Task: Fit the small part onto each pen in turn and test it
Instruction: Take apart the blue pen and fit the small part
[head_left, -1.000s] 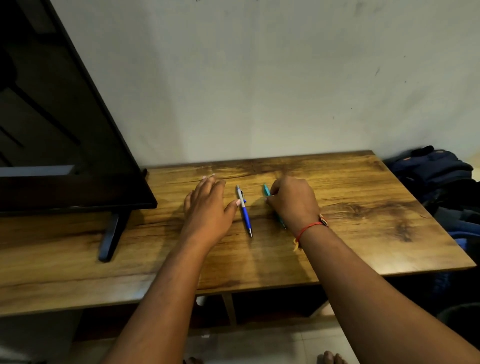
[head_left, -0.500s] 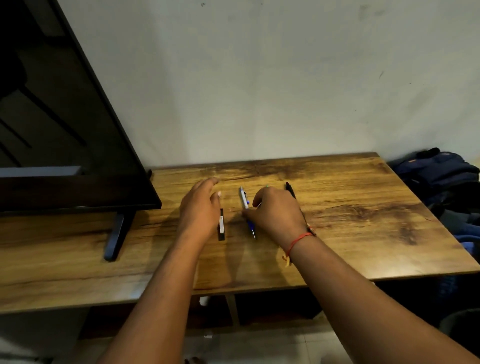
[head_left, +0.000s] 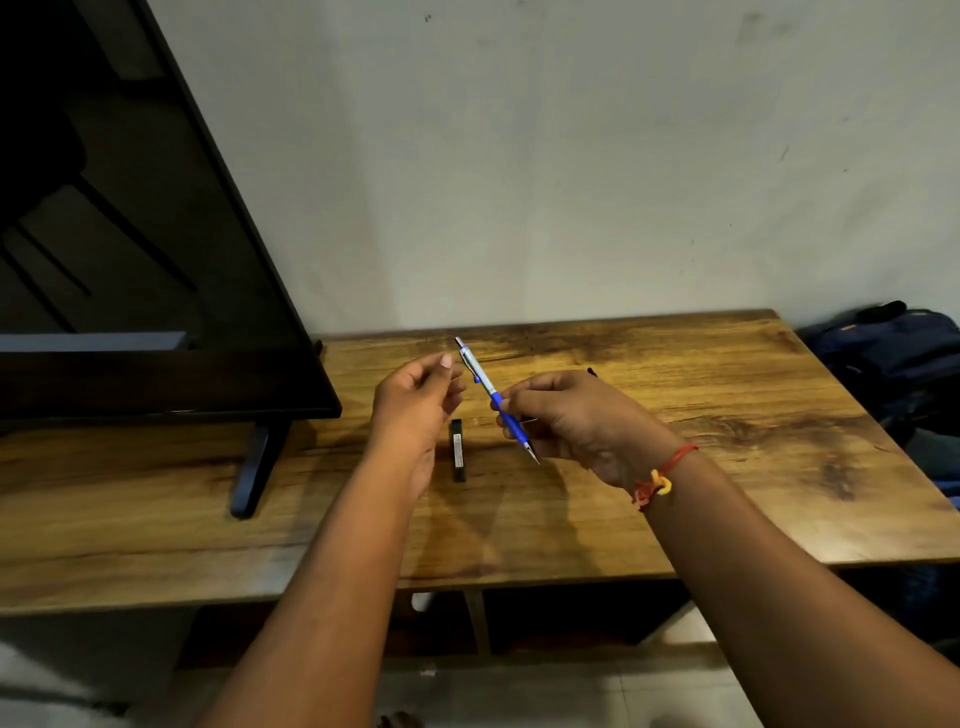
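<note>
The blue pen (head_left: 485, 387) was pinched at its grip by the curled fingers (head_left: 511, 402) of the right hand (head_left: 576, 421) and held clear above the table (head_left: 727, 467), tip slanted down, clicker end up beside the left hand (head_left: 415, 402). That hand's fingers were loosely curled; whether a small part was held there could not be told. A tiny part could be dropped, or seated crooked, if the pen were tilted mid-fit. A small black box (head_left: 457, 451) lay below between the hands, and a dark pen end (head_left: 592, 372) was glimpsed behind the right hand. The television (head_left: 130, 260) and backpack (head_left: 893, 358) stood well aside, so no obstruction was judged likely
</note>
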